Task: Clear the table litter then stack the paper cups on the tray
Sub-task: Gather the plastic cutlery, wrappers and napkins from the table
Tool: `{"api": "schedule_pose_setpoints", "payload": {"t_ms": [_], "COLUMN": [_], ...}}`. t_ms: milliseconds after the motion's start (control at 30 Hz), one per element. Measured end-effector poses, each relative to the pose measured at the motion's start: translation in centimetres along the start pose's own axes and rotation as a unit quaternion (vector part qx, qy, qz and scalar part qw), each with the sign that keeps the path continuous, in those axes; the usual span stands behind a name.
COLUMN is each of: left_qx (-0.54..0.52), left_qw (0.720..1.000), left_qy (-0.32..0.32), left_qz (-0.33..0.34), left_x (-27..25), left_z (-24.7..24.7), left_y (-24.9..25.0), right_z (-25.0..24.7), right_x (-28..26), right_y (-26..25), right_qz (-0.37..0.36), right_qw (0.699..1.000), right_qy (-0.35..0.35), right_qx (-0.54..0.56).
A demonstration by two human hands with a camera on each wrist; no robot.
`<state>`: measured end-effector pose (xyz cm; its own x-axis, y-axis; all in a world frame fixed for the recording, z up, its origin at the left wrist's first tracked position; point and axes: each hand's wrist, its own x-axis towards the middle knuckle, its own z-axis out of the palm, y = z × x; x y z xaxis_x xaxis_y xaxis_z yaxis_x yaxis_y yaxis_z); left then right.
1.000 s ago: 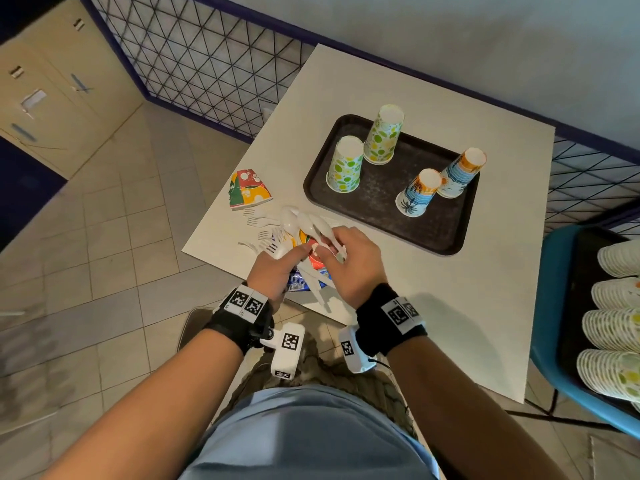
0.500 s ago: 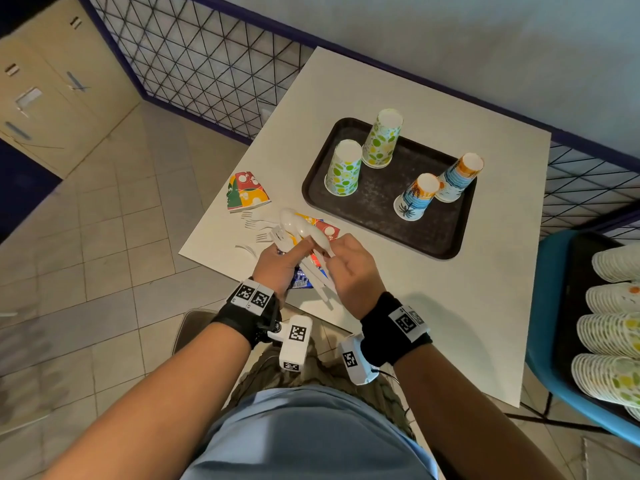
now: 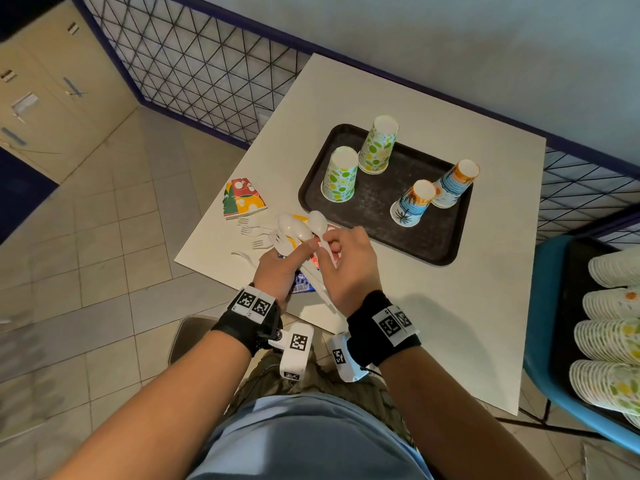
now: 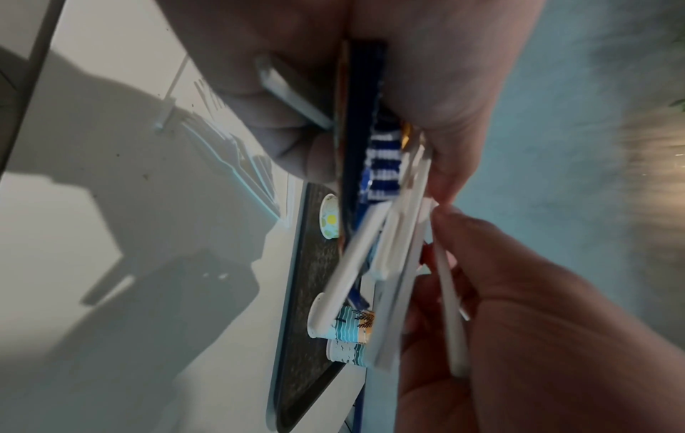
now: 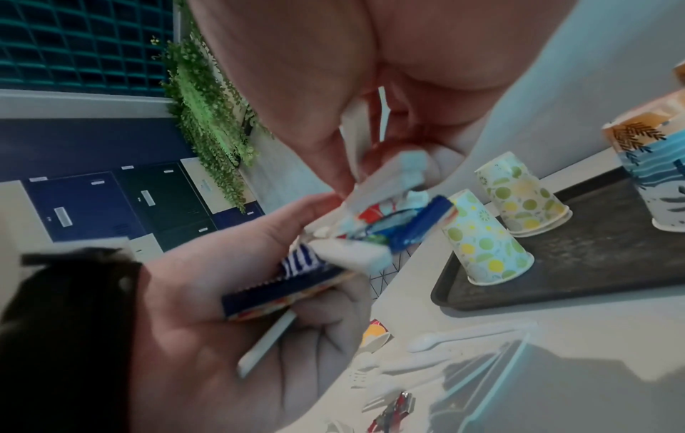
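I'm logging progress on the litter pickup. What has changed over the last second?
The right hand has lifted a white plastic spoon off the table and brings it to the bundle of cutlery and wrappers gripped by the left hand. The four cups, the tray and the loose forks have stayed put.

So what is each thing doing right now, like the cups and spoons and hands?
Left hand: holds blue wrapper and white plastic spoons.
Right hand: pinches one white spoon's handle.
Four paper cups: upside down, unstacked, on the tray.
Black plastic tray: flat on the white table.
White plastic forks: loose on the table.
Flattened colourful cup: lying on the table.
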<state>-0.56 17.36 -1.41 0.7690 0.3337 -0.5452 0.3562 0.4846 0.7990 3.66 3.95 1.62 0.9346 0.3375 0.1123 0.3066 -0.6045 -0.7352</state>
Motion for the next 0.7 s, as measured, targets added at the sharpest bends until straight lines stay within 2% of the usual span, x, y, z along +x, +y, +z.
{"api": "schedule_pose_setpoints", "payload": {"t_ms": [100, 233, 400, 500, 700], "left_qx": [-0.006, -0.011, 0.005, 0.008, 0.038], "left_qw": [1.000, 1.000, 0.999, 0.998, 0.999], "left_qy": [0.008, 0.014, 0.029, 0.041, 0.030], "left_qz": [-0.007, -0.013, -0.035, -0.037, -0.004], "left_x": [-0.1, -0.2, -0.1, 0.0, 0.1], "left_z": [0.1, 0.4, 0.2, -0.4, -2.0], "left_y": [0.3, 0.9, 1.3, 1.3, 1.6], "right_z": [0.3, 0.5, 0.5, 0.5, -0.8], "right_x": [-0.3, -0.7, -0.8, -1.1, -3.3], "right_y": [0.1, 0.5, 0.9, 0.9, 1.0], "right_qz": [-0.022, -0.062, -0.073, -0.113, -0.126], "right_qw": [1.000, 0.997, 0.996, 0.992, 0.990], "right_qy": [0.008, -0.013, -0.020, -0.022, 0.050], "right_qx": [0.008, 0.039, 0.054, 0.056, 0.039]}}
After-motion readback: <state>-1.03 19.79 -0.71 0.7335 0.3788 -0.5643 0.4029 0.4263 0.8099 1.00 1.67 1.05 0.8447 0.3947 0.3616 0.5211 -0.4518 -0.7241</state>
